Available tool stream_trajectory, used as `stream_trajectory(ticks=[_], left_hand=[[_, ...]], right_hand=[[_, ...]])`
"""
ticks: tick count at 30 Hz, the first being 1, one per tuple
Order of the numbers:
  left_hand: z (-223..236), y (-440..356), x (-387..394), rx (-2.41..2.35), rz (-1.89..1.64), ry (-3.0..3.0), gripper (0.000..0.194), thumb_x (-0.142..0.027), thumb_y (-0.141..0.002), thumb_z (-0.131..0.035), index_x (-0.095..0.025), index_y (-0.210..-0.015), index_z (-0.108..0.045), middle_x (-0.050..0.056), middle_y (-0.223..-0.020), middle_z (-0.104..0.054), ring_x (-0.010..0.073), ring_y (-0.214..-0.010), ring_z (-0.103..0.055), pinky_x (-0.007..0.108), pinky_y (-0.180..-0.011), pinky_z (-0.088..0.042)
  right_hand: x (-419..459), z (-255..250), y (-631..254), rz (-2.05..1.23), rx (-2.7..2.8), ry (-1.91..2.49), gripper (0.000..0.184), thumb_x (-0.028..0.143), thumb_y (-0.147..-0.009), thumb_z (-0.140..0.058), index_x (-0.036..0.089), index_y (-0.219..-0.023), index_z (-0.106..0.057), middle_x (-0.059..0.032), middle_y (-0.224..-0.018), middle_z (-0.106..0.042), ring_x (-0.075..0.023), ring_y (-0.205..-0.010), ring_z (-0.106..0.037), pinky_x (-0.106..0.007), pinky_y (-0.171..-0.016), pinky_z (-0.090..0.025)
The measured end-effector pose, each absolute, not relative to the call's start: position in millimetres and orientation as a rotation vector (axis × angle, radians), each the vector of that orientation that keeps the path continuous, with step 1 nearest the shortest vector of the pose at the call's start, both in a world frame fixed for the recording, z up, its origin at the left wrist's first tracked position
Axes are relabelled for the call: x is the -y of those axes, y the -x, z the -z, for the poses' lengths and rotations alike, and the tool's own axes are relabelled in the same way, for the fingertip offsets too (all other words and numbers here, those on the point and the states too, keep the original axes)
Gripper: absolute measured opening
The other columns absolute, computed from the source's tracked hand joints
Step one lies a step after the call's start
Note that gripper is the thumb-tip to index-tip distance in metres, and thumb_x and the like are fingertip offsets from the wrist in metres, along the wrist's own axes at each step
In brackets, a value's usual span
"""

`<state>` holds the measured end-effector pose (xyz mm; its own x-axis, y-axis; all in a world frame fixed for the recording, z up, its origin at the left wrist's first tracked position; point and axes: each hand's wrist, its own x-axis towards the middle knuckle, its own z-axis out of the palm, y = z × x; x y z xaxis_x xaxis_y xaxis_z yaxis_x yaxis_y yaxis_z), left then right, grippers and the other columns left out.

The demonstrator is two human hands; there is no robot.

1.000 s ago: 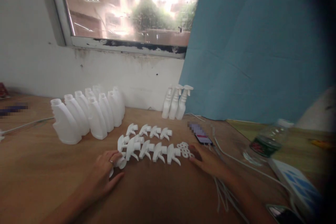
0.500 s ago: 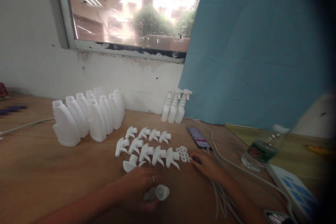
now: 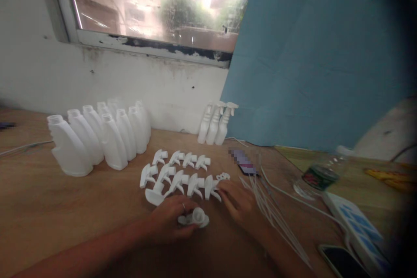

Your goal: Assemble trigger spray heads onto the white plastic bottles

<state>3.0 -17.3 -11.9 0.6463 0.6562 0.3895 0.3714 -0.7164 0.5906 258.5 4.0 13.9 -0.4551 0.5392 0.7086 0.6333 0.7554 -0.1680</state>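
My left hand is closed around a white trigger spray head, its round collar opening turned up toward me. My right hand has its fingertips drawn together beside the small white rings, covering part of them; what lies between the fingertips cannot be made out. Just left of those fingertips lies a trigger spray head, one of several in two rows. Another spray head rests tilted beyond my left hand. Thin white tubes lie under and right of my right forearm.
Several white empty-looking bottles stand at the left. Three assembled spray bottles are by the wall. At the right are a phone, a clear drink bottle, a power strip, a cable and a second phone.
My right hand has moved left over the rings, toward the spray heads. My left hand still holds its spray head, now slightly raised with the opening more visible. The view has tilted down.
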Motion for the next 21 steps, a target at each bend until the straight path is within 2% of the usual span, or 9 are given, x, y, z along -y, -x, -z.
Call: stream_trajectory(ticks=[8,15,21], left_hand=[[21.1,-4.8,13.8,-0.788,-0.896,-2.355,0.027,-0.027,-0.08,-0.062,-0.019,-0.105,-0.061,0.004,-0.089,-0.065,0.0163,-0.081,-0.059,0.026,-0.073,-0.044],[26.6,-3.4,14.0,-0.784,-0.971,-2.353,0.033,-0.027,-0.079,-0.063,-0.021,-0.111,-0.062,0.004,-0.095,-0.068,0.0178,-0.086,-0.062,0.029,-0.079,-0.046],[22.3,-3.2,15.2,-0.797,-0.97,-2.336,0.038,-0.026,-0.079,-0.063,-0.023,-0.117,-0.058,0.004,-0.099,-0.068,0.018,-0.089,-0.063,0.029,-0.081,-0.047]], right_hand=[[20.9,-3.8,-223.2,0.153,2.48,0.471,0.027,0.012,-0.09,-0.047,0.015,-0.115,-0.057,-0.0127,-0.106,-0.068,-0.0208,-0.085,-0.064,-0.035,-0.074,-0.053],[19.3,1.0,-228.3,0.024,2.476,0.48,0.035,0.012,-0.088,-0.049,0.016,-0.122,-0.053,-0.0134,-0.112,-0.063,-0.022,-0.096,-0.061,-0.035,-0.081,-0.052],[18.4,1.6,-229.5,0.023,2.474,0.539,0.033,0.02,-0.089,-0.056,0.019,-0.122,-0.053,-0.0121,-0.114,-0.063,-0.0216,-0.1,-0.062,-0.035,-0.086,-0.051]])
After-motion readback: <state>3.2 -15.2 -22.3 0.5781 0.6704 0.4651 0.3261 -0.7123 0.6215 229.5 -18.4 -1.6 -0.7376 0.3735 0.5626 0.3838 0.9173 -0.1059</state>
